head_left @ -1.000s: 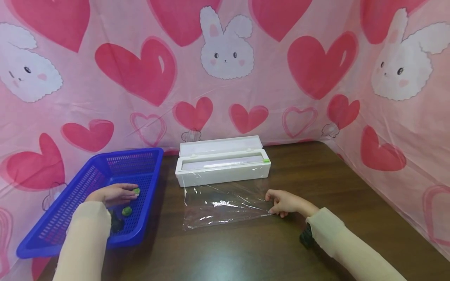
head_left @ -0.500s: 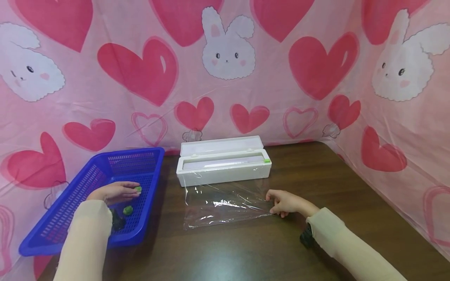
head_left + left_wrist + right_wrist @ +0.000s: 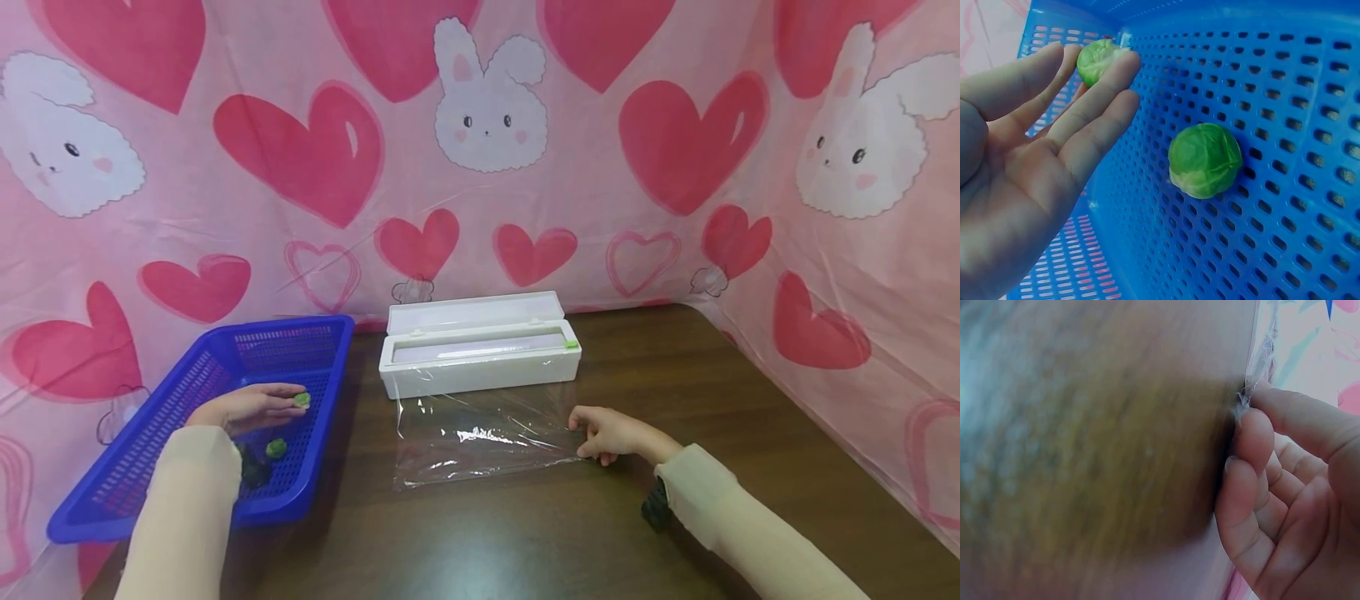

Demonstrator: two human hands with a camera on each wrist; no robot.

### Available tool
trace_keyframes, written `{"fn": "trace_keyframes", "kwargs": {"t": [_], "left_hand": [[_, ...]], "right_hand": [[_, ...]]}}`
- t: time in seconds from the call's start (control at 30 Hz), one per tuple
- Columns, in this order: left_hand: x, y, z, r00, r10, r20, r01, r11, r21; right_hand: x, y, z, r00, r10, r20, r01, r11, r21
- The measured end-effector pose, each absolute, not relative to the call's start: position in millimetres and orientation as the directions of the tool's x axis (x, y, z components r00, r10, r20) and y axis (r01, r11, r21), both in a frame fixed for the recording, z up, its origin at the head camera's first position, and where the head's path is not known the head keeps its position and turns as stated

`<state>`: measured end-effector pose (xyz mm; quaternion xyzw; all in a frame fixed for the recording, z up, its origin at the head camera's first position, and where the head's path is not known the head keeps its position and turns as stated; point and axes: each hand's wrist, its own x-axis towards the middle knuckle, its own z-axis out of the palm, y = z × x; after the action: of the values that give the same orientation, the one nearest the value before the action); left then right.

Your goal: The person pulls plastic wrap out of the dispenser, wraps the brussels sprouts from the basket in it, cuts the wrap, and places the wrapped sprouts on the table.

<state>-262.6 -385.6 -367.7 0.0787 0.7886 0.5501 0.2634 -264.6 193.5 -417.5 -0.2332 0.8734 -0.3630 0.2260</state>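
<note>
In the head view my left hand (image 3: 247,408) is over the blue basket (image 3: 327,417), a Brussels sprout (image 3: 302,400) held at its fingertips. The left wrist view shows this sprout (image 3: 1094,61) between the fingers, its far side partly hidden by a fingertip. A second Brussels sprout (image 3: 1205,160) lies on the perforated basket floor. On the right, my right hand (image 3: 618,435) pinches the near right corner of a clear sheet of plastic wrap (image 3: 480,437). That sheet runs out of a white wrap dispenser (image 3: 480,375), whose lid stands raised.
The brown wooden table (image 3: 480,542) carries the basket and the dispenser. A pink cloth (image 3: 585,183) with hearts and rabbits hangs close behind them and along the right. A green piece (image 3: 572,344) sits at the dispenser's right end.
My left hand has shifted slightly up and to the right, and the sprout at its fingertips moved along. The right hand keeps its pinch on the wrap. The whole view has drifted a little.
</note>
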Motion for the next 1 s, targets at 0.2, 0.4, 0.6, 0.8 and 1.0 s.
{"fn": "trace_keyframes", "kwargs": {"t": [0.2, 0.4, 0.6, 0.8, 1.0], "left_hand": [[-260.7, -384.0, -363.0, -0.846, 0.444, -0.294, -0.129, 0.366, 0.922], [-259.5, -384.6, -353.7, -0.84, 0.471, -0.269, -0.109, 0.34, 0.934], [-257.7, -382.6, -340.8, -0.83, 0.519, -0.204, -0.066, 0.273, 0.96], [-255.4, -377.0, -328.1, -0.819, 0.563, -0.108, -0.014, 0.168, 0.986], [-257.2, -366.6, -314.7, -0.793, 0.609, -0.02, 0.027, 0.069, 0.997]], "right_hand": [[-264.9, 194.0, -418.2, -0.78, -0.587, -0.217, -0.262, 0.621, -0.739], [-265.0, 194.5, -418.8, -0.78, -0.587, -0.217, -0.261, 0.621, -0.739], [-264.9, 194.2, -417.4, -0.783, -0.584, -0.215, -0.262, 0.623, -0.737], [-264.1, 193.8, -416.8, -0.788, -0.576, -0.216, -0.26, 0.63, -0.732], [-263.8, 194.7, -417.8, -0.782, -0.587, -0.209, -0.271, 0.622, -0.735]]}}
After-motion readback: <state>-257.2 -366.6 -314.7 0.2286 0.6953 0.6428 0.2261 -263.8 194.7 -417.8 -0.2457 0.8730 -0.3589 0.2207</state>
